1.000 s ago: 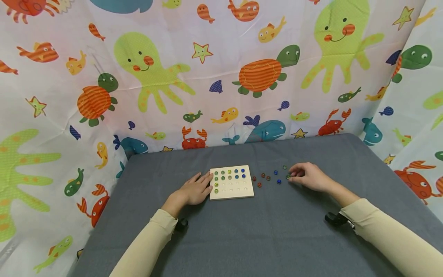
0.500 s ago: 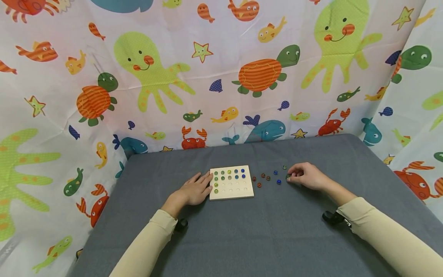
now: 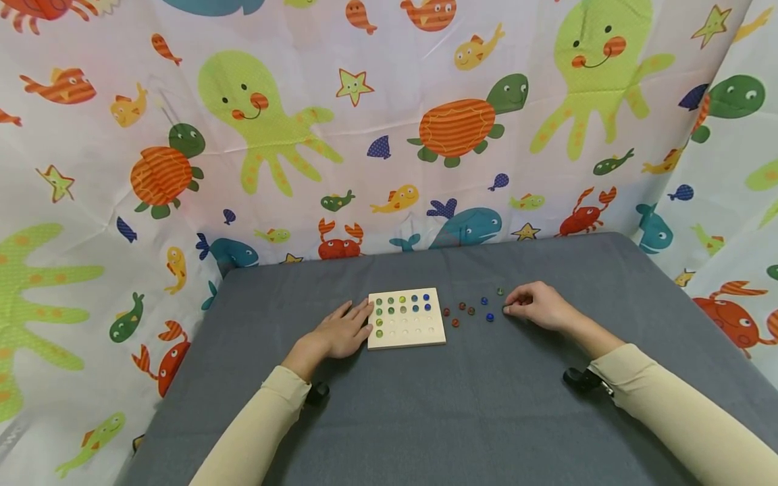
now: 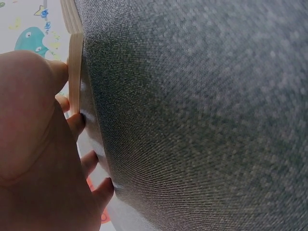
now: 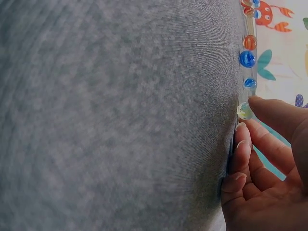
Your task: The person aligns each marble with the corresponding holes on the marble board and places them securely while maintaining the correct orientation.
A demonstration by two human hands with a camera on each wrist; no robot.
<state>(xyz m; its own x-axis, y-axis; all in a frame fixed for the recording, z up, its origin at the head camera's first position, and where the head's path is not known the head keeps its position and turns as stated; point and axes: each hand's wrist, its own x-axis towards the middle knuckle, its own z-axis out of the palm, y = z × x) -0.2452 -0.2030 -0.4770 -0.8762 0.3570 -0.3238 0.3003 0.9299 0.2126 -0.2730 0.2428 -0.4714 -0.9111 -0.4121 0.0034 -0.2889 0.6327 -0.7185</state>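
My left hand [image 3: 339,333] lies with spread, straight fingers at the left edge of a pale wooden board [image 3: 407,343]; its fingertips touch that edge, and the left wrist view shows the board's side [image 4: 74,79] against the thumb. Rows of small hollows cover the board. Marbles fill the two back rows, and two green ones sit in the left column in front. Off to the right, my right hand [image 3: 538,307] pinches a clear greenish marble [image 5: 244,111] between thumb and index finger, low at the cloth. In the head view the fingers largely hide this marble.
Between board and right hand lie several loose red-brown marbles [image 3: 456,323] and two blue marbles [image 3: 489,317]. A green marble [image 3: 500,291] lies behind the right fingertips. Grey cloth [image 3: 413,412] covers the table, and a sea-animal curtain [image 3: 377,202] hangs along its back.
My right thumb and index finger have closed around the green marble, and the hand has shifted slightly left. The left hand and the board stay put. The head view has tilted a little.
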